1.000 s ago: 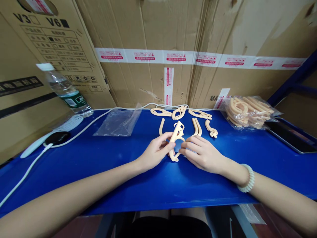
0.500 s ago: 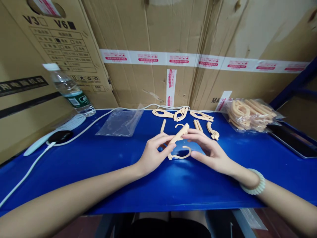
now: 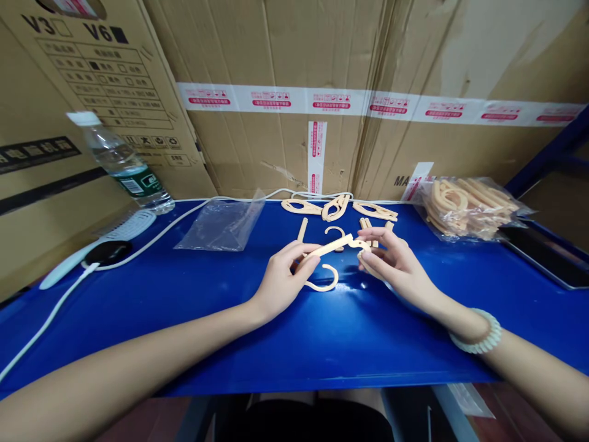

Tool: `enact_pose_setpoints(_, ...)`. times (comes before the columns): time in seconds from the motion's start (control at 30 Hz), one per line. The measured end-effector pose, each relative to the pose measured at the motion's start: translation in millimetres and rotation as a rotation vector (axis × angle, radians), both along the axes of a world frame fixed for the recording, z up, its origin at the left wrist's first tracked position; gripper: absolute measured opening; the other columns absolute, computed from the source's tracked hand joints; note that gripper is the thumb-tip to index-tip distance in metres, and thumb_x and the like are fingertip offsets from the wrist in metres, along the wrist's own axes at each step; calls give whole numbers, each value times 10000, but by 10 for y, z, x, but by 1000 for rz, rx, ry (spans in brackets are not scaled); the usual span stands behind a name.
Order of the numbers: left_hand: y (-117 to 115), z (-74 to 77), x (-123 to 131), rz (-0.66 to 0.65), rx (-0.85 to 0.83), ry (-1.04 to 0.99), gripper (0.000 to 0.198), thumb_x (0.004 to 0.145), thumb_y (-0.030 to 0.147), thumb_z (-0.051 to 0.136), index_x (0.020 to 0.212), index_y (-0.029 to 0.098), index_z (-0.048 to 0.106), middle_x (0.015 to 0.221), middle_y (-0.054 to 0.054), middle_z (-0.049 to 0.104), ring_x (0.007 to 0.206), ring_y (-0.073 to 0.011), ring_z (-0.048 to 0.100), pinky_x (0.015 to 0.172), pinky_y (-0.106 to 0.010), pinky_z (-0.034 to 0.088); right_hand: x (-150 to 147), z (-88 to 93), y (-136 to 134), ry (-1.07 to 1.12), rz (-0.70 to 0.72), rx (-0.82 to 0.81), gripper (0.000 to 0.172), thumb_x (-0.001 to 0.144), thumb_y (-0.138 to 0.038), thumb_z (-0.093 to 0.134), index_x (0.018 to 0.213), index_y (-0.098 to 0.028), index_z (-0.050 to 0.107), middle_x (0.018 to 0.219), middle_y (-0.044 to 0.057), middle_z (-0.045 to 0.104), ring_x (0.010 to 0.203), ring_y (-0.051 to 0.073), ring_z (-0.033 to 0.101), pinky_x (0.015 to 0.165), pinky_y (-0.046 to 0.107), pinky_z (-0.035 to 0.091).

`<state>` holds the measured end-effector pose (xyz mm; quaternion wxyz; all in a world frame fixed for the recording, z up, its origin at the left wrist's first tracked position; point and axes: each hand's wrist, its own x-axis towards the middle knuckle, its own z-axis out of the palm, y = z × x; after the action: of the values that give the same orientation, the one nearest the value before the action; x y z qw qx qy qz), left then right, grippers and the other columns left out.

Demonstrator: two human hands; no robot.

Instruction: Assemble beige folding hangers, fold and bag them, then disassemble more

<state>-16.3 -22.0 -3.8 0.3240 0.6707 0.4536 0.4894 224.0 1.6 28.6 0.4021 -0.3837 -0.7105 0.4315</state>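
A beige plastic folding hanger (image 3: 329, 248) is held slanting above the blue table. My left hand (image 3: 284, 276) pinches its bar between thumb and fingers. Below that hand its hook (image 3: 329, 285) curls out to the right. At the bar's upper right end, my right hand (image 3: 398, 261) is closed on a short curved end piece (image 3: 359, 244); whether this is joined to the bar I cannot tell. Behind the hands lie another hook piece (image 3: 341, 232), a straight arm piece (image 3: 302, 229) and narrow bars (image 3: 365, 226). My right hand partly covers a further piece (image 3: 389, 225).
Folded hangers (image 3: 335, 207) lie along the back by a white cable. A clear bag (image 3: 221, 227) lies left; a bag of hanger parts (image 3: 473, 209) sits right, near a dark tablet-like device (image 3: 543, 255). At left are a water bottle (image 3: 133, 175), hairbrush (image 3: 124, 227) and black puck (image 3: 108, 252).
My right hand has shifted slightly right, and a curved end piece now shows between its fingers and the bar. The bar has tilted flatter, and the hook has swung left.
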Motion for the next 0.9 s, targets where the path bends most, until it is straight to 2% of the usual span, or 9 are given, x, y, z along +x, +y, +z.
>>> enact_pose_setpoints(0.1, -2, -6, 9, -35, 44, 52, 229, 967, 275, 584, 1140, 210, 719, 1026, -63, 676, 862, -191, 635, 764, -279, 489, -12, -11, 9, -68, 62, -49, 367, 949, -473, 587, 1192, -198, 586, 862, 38, 699, 627, 130, 596, 553, 264, 488)
enact_pose_setpoints(0.17, -13, -3, 13, -101, 94, 143, 241, 986, 250, 550, 1171, 218, 702, 1079, -70, 694, 956, -217, 654, 843, -302, 493, -29, -14, 0, -135, 132, -113, 364, 958, -509, 558, 1081, -173, 625, 714, 17, 673, 549, 121, 545, 492, 247, 428)
enact_pose_setpoints(0.23, -28, -1, 12, -149, 150, 278, 261, 1016, 240, 501, 1203, 227, 682, 1118, -71, 708, 1006, -230, 667, 875, -314, 491, -51, -15, -20, -170, 189, -165, 375, 953, -533, 557, 973, -166, 637, 660, 11, 663, 504, 108, 515, 464, 233, 393)
enact_pose_setpoints(0.37, -44, -24, -12, -91, 375, 609, 279, 1057, 271, 427, 1207, 204, 652, 1059, -72, 736, 848, -214, 714, 692, -278, 503, -88, -13, -61, -140, 278, -284, 387, 937, -539, 582, 910, -157, 634, 628, 1, 665, 440, 82, 502, 444, 212, 384)
enact_pose_setpoints(0.47, -34, -48, -32, -31, 628, 848, 275, 1067, 250, 379, 1103, 160, 636, 873, -47, 728, 628, -181, 678, 490, -245, 401, -105, -25, -80, -113, 337, -414, 414, 949, -545, 554, 951, -141, 644, 571, -12, 646, 373, 74, 486, 389, 196, 345)
enact_pose_setpoints(0.57, -29, -43, -36, 1, 753, 958, 246, 1055, 202, 378, 969, 151, 603, 701, -8, 654, 500, -169, 611, 409, -255, 300, -124, -34, -107, -112, 348, -461, 425, 951, -550, 538, 952, -139, 646, 528, -20, 630, 334, 73, 460, 350, 187, 307)
enact_pose_setpoints(0.67, -46, -4, -24, 9, 800, 989, 279, 1061, 203, 359, 865, 165, 554, 627, 8, 594, 444, -165, 562, 393, -272, 247, -144, -6, -153, -168, 297, -367, 394, 955, -529, 537, 871, -157, 634, 515, -22, 624, 325, 75, 463, 349, 188, 309)
enact_pose_setpoints(0.8, -84, 49, -9, 16, 838, 988, 337, 1082, 232, 317, 822, 170, 522, 581, 14, 560, 427, -151, 535, 407, -274, 210, -143, 62, -217, -295, 255, -133, 443, 991, -481, 502, 674, -177, 565, 484, -22, 588, 336, 70, 479, 392, 196, 352)
enact_pose_setpoints(0.9, -101, 52, -4, -18, 805, 956, 366, 1086, 241, 294, 803, 172, 515, 570, 8, 560, 432, -150, 533, 421, -275, 204, -129, 58, -256, -368, 249, 52, 474, 1027, -422, 459, 629, -179, 548, 475, -28, 560, 357, 66, 493, 432, 198, 380)
